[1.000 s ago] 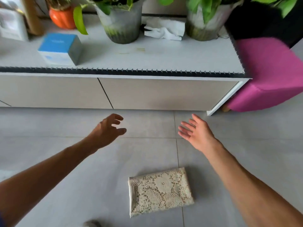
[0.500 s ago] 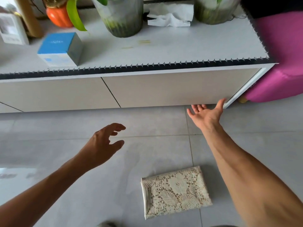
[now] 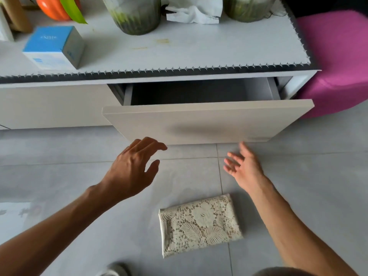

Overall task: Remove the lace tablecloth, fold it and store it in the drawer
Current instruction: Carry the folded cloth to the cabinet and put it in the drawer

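Observation:
The cream lace tablecloth lies folded into a small rectangle on the grey tiled floor, between my forearms. In front of it the right-hand drawer of the low white cabinet stands pulled out, its inside dark and apparently empty. My left hand hovers just below the drawer's front panel, fingers apart, holding nothing. My right hand is beside it, palm turned inward, fingers spread and slightly blurred, also holding nothing. Neither hand touches the cloth or the drawer.
On the cabinet top stand a blue and white box, two plant pots, an orange pot and a crumpled tissue. A magenta stool sits right of the cabinet. The left drawer is closed.
The right drawer, closed before, now stands pulled out. My right hand has come back from its lower edge, and my left hand has moved forward toward the drawer front.

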Demonstrator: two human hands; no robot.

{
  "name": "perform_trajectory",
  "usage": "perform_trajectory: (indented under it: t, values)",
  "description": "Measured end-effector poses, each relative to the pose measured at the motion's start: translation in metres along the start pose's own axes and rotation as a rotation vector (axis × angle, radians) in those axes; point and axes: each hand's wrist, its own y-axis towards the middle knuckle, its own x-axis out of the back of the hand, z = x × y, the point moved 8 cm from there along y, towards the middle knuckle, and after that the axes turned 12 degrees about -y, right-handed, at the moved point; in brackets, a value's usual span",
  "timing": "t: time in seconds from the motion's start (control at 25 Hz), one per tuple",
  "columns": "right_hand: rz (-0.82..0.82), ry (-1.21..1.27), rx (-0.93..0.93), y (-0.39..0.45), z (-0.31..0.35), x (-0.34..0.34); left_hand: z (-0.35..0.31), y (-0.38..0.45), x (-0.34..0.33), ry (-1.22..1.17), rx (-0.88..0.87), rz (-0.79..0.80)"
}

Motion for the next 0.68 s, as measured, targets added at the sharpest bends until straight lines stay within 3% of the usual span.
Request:
perform_trajectory:
  t: [0.12, 0.16, 0.2, 0.28, 0.4, 0.56, 0.6, 0.68]
  values:
    - [-0.118, -1.099, 0.163, -0.045, -0.044, 0.025, 0.021, -0.032, -0.051, 0.026, 0.206, 0.274]
    - [-0.092, -1.310, 0.201, -0.058, -0.061, 0.025, 0.023, -0.040, -0.066, 0.077, 0.213, 0.368]
    - [-0.046, -1.370, 0.191, -0.067, -0.075, 0.025, 0.022, -0.046, -0.077, 0.114, 0.200, 0.429]
    - [-0.022, -1.286, 0.119, -0.073, -0.089, 0.026, 0.012, -0.043, -0.082, 0.105, 0.173, 0.427]
    - [-0.015, -1.139, 0.012, -0.073, -0.091, 0.027, -0.012, -0.023, -0.056, 0.030, 0.075, 0.257]
    - [0.200, -0.867, 0.244, -0.101, -0.071, 0.007, -0.058, 0.008, 0.025, 0.109, -0.212, -0.206]
    - [0.292, -0.798, 0.324, -0.113, -0.058, -0.003, -0.058, 0.021, 0.041, 0.212, -0.180, -0.259]
    - [0.385, -0.708, 0.457, -0.140, -0.023, -0.012, -0.047, 0.048, 0.058, 0.370, -0.015, -0.178]
